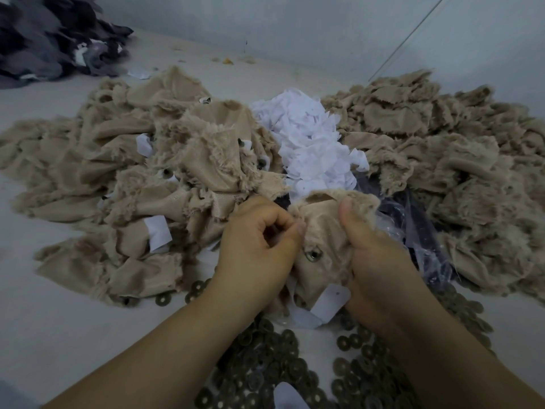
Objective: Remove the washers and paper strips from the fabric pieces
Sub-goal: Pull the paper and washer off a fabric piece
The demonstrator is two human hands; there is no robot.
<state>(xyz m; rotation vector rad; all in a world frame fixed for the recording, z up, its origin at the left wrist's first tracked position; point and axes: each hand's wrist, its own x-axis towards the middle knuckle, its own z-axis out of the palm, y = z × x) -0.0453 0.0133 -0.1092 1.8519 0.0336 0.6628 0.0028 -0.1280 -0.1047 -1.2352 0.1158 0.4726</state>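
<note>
A frayed beige fabric piece [321,231] is held up between both hands: its left edge is pinched by the curled fingers and thumb of the left hand [259,249], and its right side is gripped by the right hand [380,261], whose thumb is laid up across the cloth. A metal washer [313,255] is seen on the fabric between the two hands, and a white paper strip [330,302] is hung from its lower edge, just below the right palm. Loose washers [277,364] are spread beneath the wrists. Beyond the fingers a heap of white paper [309,143] is piled, with beige fabric heaped left [132,178] and right [448,160] of it.
</note>
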